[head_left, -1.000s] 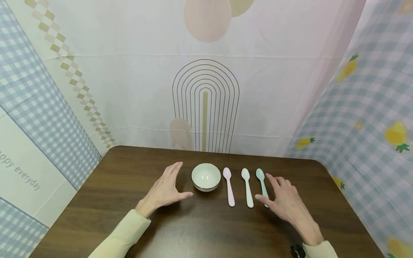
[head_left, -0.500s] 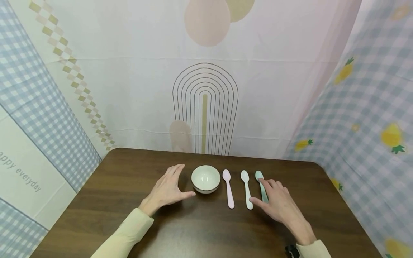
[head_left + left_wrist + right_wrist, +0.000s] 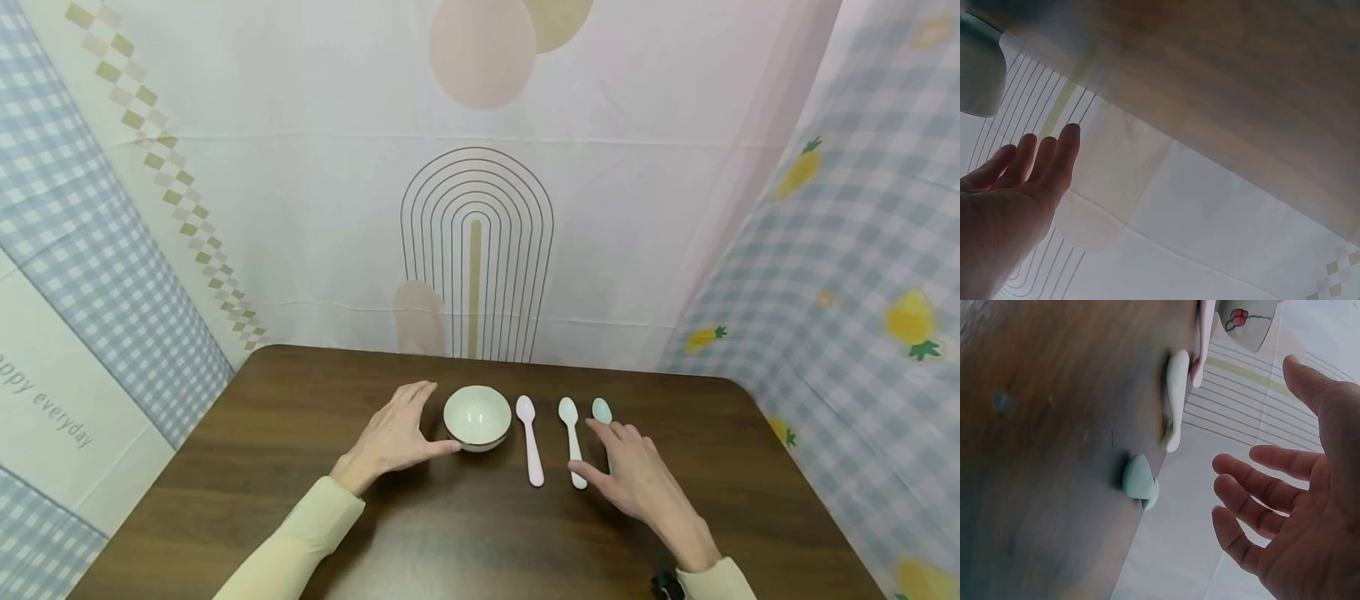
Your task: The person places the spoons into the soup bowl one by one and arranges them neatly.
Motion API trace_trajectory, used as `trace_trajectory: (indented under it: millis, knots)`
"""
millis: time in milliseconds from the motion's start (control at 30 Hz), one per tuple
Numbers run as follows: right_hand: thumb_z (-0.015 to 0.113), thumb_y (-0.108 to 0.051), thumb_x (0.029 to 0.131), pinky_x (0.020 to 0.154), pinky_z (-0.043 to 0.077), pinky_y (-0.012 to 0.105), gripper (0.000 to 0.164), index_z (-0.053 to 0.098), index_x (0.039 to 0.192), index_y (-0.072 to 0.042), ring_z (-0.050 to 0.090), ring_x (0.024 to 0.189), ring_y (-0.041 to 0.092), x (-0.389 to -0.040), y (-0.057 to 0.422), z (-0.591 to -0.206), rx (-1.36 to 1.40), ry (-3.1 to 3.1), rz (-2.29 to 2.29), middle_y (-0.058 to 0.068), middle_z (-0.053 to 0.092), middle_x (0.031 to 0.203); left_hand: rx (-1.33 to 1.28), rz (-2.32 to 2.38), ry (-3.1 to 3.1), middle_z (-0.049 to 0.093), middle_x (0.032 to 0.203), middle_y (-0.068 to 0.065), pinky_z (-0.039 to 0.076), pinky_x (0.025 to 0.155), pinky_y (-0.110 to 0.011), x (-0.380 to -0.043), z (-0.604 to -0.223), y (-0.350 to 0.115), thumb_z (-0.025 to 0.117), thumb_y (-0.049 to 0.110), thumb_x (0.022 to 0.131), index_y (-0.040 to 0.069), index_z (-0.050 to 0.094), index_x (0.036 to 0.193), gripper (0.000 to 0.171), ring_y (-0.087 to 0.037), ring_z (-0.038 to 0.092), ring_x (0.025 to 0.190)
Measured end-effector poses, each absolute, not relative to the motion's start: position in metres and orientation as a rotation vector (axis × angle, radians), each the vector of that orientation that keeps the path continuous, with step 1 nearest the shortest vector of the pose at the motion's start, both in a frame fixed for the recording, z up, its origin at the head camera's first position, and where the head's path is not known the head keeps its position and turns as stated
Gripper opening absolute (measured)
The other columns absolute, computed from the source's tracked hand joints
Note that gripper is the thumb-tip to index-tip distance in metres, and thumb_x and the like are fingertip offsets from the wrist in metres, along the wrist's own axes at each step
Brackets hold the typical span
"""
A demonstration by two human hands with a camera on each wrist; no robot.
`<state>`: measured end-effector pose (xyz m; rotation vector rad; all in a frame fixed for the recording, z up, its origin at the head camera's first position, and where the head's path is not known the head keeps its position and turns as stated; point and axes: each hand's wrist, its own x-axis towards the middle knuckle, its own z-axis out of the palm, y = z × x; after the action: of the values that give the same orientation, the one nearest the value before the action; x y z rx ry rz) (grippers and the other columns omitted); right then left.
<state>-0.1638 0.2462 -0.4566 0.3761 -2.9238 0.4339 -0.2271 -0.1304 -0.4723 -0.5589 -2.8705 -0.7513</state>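
Observation:
A white bowl (image 3: 477,417) stands upright near the back of the table. My left hand (image 3: 395,433) is just left of it, fingers extended, its thumb tip close to the bowl's front left side; contact cannot be told. In the left wrist view that hand (image 3: 1022,194) holds nothing. To the bowl's right lie a pink spoon (image 3: 529,437), a white spoon (image 3: 568,412) and a mint green spoon (image 3: 602,410), side by side. Over the last two hovers my right hand (image 3: 633,471), hiding most of the mint handle. The right wrist view shows its fingers (image 3: 1250,500) spread and holding nothing.
The dark brown wooden table (image 3: 480,533) ends at a patterned white cloth (image 3: 337,225) behind it. Checked blue cloth (image 3: 840,300) hangs at the right, with another checked cloth (image 3: 97,183) at the left.
My right hand has moved left, from beside the mint green spoon to over it and the white spoon's handle. My left hand has shifted slightly right, closer to the bowl.

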Motion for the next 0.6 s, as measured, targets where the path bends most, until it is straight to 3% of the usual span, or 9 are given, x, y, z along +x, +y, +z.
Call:
trace_trajectory:
  millis: [400,600]
  knots:
    - [0.08,-0.048,0.098,0.11,0.053,0.061,0.069,0.064,0.147,-0.002,0.064,0.135,0.044,-0.163,0.235,-0.456,0.363,-2.999,0.602,0.019,0.07,0.143,-0.587,-0.764,-2.877,0.052,0.166,-0.019,0.053,0.114,-0.062,-0.23,-0.474,-0.124,0.086,0.066,0.08,0.002,0.047,0.162,0.111,-0.037,0.051,0.154]
    - [0.082,-0.043,0.097,0.108,0.056,0.057,0.063,0.067,0.141,0.0,0.068,0.131,0.038,-0.165,0.23,-0.459,0.378,-2.964,0.608,0.016,0.073,0.136,-0.602,-0.764,-2.884,0.052,0.166,-0.018,0.052,0.116,-0.062,-0.231,-0.474,-0.121,0.084,0.067,0.081,0.002,0.047,0.163,0.11,-0.037,0.051,0.154]
